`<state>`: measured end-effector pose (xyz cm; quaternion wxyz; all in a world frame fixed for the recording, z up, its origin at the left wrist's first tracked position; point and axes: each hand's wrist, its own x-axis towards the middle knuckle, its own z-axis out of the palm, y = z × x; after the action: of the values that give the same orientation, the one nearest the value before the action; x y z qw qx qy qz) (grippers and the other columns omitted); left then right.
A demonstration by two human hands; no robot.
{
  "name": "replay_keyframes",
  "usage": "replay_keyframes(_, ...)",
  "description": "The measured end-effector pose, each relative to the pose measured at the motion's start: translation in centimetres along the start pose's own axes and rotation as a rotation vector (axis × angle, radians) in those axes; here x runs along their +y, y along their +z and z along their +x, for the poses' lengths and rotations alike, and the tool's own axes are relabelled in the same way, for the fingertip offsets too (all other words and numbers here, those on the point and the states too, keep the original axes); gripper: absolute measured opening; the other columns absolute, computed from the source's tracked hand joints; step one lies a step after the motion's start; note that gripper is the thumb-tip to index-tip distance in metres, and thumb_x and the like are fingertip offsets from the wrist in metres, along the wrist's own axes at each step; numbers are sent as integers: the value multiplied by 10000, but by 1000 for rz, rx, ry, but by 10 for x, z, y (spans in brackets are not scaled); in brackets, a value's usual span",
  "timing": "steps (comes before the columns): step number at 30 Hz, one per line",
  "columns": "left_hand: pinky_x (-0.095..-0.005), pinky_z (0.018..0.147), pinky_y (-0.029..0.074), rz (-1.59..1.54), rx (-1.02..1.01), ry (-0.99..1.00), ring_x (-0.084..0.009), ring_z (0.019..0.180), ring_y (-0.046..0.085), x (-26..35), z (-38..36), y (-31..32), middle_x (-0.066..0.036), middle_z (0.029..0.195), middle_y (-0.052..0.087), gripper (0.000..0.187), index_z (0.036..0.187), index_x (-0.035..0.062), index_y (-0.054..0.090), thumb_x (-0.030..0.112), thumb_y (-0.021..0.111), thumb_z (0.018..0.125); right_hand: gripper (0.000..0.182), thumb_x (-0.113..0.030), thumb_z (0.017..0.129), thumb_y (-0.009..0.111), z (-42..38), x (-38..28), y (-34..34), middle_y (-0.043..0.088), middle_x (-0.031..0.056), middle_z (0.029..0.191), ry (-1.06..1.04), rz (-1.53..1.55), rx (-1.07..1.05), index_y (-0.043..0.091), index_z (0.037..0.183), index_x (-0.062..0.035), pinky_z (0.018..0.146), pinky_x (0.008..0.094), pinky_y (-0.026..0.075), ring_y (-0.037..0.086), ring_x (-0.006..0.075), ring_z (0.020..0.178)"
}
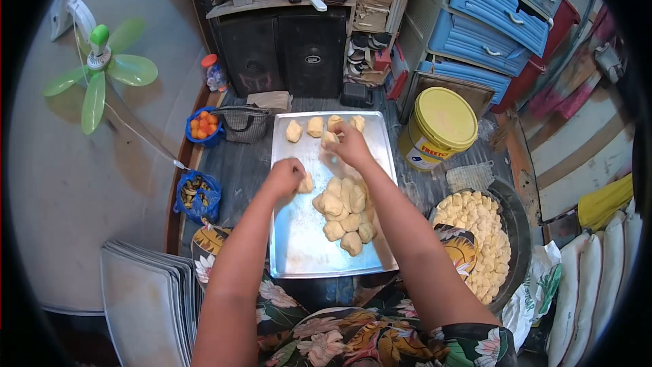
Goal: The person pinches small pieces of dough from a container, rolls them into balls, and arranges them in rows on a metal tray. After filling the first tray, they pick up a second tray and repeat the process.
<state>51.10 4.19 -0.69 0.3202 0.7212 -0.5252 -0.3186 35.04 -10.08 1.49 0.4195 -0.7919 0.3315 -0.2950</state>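
A metal baking tray (292,251) lies in front of me. My right hand (351,147) is closed on a dough piece (329,138) in the upper part of the tray, just below a row of separate pieces such as this dough ball (293,131). Lower and to the left, my left hand (288,177) has its fingers curled around another dough piece (306,183), which shows at its right side. Between my forearms a heap of dough pieces (345,207) rests on the tray, several of them stacked.
To the right stands a round basin (519,245) full of dough pieces, behind it a yellow lidded bucket (445,122). Stacked trays (146,306) lean at lower left. A blue bag (198,197), a grey bag (243,124) and a green-bladed fan (99,61) are on the left.
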Motion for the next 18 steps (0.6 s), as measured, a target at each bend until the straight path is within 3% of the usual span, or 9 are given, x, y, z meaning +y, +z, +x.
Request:
replay_keyframes(1,-328,696,487,36,131,-80,-240,755,612,3,2,0,-147,881,607,205,900,6,621,151,668,764,429,-157,692,738,1,2,11,600,157,1008,1,0,-2,606,1092,-77,829,337,468,588,276,954)
replay_keyframes(2,-328,696,487,35,130,-83,-240,755,612,0,6,3,-147,881,607,205,900,6,621,151,668,764,410,-192,715,721,1,2,23,597,163,1011,-57,-219,-80,607,1089,-71,831,353,471,584,294,963)
replay_keyframes(3,-353,747,476,13,353,-49,-284,816,598,-6,9,8,-159,913,600,195,905,16,625,140,664,760,396,-227,739,705,-2,4,32,593,169,1014,-115,-436,-162,609,1087,-65,834,368,473,580,311,973)
replay_keyframes(4,-377,797,465,-6,579,-11,-328,877,585,-10,13,11,-172,946,592,188,910,26,628,128,660,756,396,-227,739,705,-2,6,38,593,169,1014,-115,-434,-165,609,1087,-65,834,368,473,580,311,973)
replay_keyframes(8,-381,823,452,124,494,152,-332,944,555,12,0,9,-173,1006,542,272,1003,2,621,54,662,740,430,-258,763,676,-10,-4,43,584,185,1018,-83,-459,-120,573,1137,-73,825,400,477,585,344,956)
replay_keyframes(10,-367,830,449,130,530,154,-320,947,554,7,6,13,-174,1008,536,291,1023,-3,622,41,658,738,445,-253,763,678,-12,-11,40,586,181,1008,-40,-455,-64,556,1154,-79,816,404,480,592,344,944)
replay_keyframes(12,-354,837,447,134,560,152,-309,950,553,3,12,20,-174,1010,531,311,1043,-8,623,29,654,735,479,-255,755,683,-14,-17,33,600,177,1014,45,-501,-139,527,1176,-89,797,408,483,597,345,940)
replay_keyframes(16,-393,791,462,139,630,117,-342,897,568,4,21,22,-176,987,531,282,1014,-12,622,55,668,744,483,-259,737,698,-19,-35,2,614,175,1038,171,-430,-195,531,1156,-85,787,411,480,604,332,946)
replay_keyframes(18,-400,776,466,127,634,74,-348,877,574,5,23,21,-178,985,532,286,1017,-14,620,67,670,747,507,-313,743,701,-26,-31,-23,622,153,1003,172,-432,-256,532,1170,-97,790,363,472,608,301,940)
